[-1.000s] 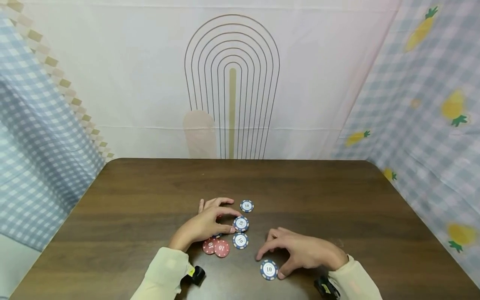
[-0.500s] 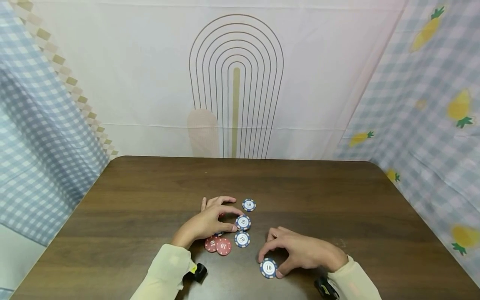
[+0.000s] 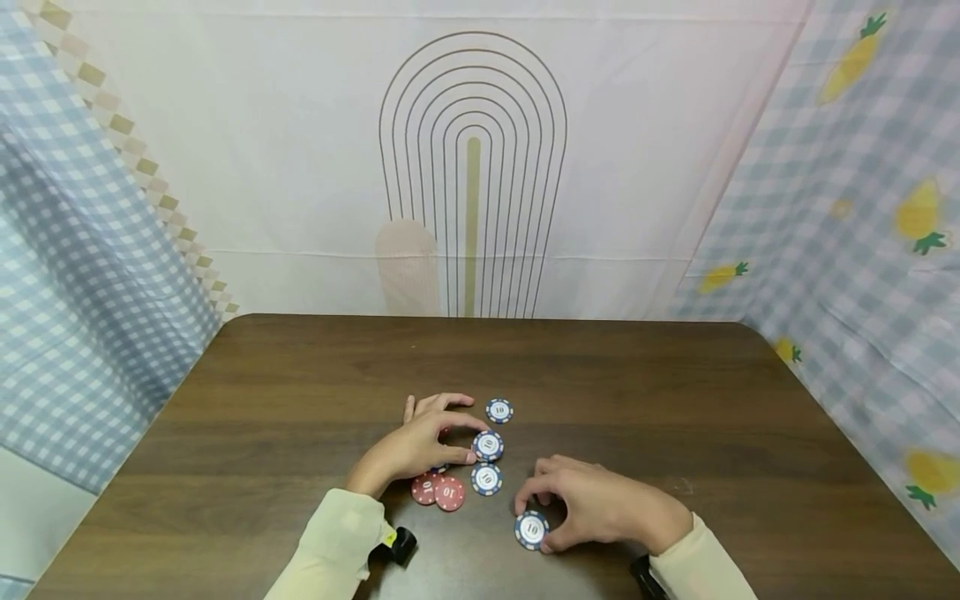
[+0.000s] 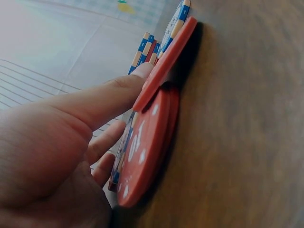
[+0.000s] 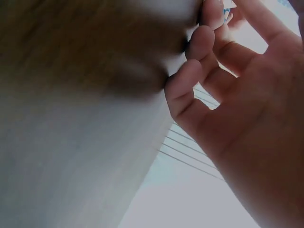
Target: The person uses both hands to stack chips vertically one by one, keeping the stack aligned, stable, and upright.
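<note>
My left hand (image 3: 420,437) holds a blue-and-white poker chip (image 3: 488,445) marked 10 by its edges, between thumb and index finger. Just below it lies another blue chip (image 3: 487,479); a third blue chip (image 3: 499,410) is above. Two overlapping red poker chips (image 3: 449,493) lie beneath my left wrist, and further chips are partly hidden under that hand. In the left wrist view, the thumb reaches past a red chip (image 4: 142,147) among stacked ones. My right hand (image 3: 592,504) pinches a blue chip (image 3: 532,530) between thumb and index finger, nearer the front.
A dark brown wooden table (image 3: 675,400) carries everything. A white cloth (image 3: 300,167) with printed arches hangs behind its far edge. Checked blue curtains (image 3: 862,250) hang at both sides.
My right thumb and index finger have closed on the blue chip, which has shifted slightly left and away from me. My left hand keeps its hold on its chip.
</note>
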A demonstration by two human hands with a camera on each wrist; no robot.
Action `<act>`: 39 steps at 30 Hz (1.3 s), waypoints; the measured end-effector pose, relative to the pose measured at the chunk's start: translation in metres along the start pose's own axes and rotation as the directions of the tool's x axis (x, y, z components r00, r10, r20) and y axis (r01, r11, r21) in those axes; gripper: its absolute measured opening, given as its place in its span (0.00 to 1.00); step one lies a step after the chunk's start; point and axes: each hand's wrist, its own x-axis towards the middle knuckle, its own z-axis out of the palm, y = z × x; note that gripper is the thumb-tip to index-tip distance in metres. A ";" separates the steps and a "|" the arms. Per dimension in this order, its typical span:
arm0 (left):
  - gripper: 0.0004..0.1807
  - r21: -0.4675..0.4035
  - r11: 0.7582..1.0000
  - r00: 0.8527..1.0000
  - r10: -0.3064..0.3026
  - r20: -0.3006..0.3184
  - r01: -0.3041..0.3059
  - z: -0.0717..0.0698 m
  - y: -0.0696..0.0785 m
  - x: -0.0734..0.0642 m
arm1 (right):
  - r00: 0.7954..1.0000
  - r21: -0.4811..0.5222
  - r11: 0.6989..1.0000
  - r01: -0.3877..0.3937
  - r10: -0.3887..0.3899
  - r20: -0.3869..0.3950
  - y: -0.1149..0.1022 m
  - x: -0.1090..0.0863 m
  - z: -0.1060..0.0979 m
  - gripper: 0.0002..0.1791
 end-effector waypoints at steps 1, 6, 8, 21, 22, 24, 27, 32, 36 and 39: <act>0.17 -0.002 1.000 1.000 -0.002 0.001 0.002 0.000 0.000 0.000 | 1.000 -0.021 1.000 -0.003 0.003 -0.005 -0.002 0.000 0.000 0.20; 0.17 0.003 1.000 1.000 0.001 0.001 -0.001 0.000 0.000 0.000 | 0.999 -0.114 0.993 0.028 -0.032 -0.039 -0.007 0.002 0.002 0.19; 0.17 0.010 1.000 1.000 -0.001 0.001 0.001 0.000 0.000 0.000 | 0.997 -0.146 0.988 0.042 -0.050 -0.057 -0.008 0.004 0.003 0.18; 0.18 0.024 1.000 1.000 0.013 -0.007 -0.013 0.001 -0.002 0.001 | 0.976 -0.101 0.994 -0.039 0.016 -0.216 -0.003 0.009 0.004 0.18; 0.18 0.024 1.000 1.000 0.011 -0.005 -0.011 0.001 -0.002 0.001 | 0.973 -0.110 0.993 -0.047 0.020 -0.228 -0.002 0.010 0.004 0.18; 0.18 0.027 1.000 1.000 0.010 -0.003 -0.010 0.002 -0.003 0.001 | 0.968 -0.125 0.990 -0.059 0.026 -0.251 -0.002 0.012 0.003 0.18; 0.18 0.031 0.999 1.000 0.013 -0.003 -0.013 0.002 -0.001 0.002 | 0.962 -0.144 0.987 -0.065 0.024 -0.273 -0.001 0.013 0.002 0.18; 0.18 0.040 0.999 1.000 0.014 -0.006 -0.014 0.001 0.000 0.002 | 0.959 -0.142 0.987 -0.080 0.037 -0.282 -0.001 0.016 -0.001 0.18; 0.18 0.036 0.999 1.000 0.007 0.001 -0.007 0.001 0.000 0.002 | 0.955 -0.111 0.989 -0.100 0.064 -0.291 -0.001 0.017 -0.002 0.18; 0.18 0.031 0.999 1.000 0.008 -0.002 -0.008 0.002 0.000 0.001 | 0.951 -0.051 0.995 -0.089 0.069 -0.302 0.002 0.020 -0.003 0.18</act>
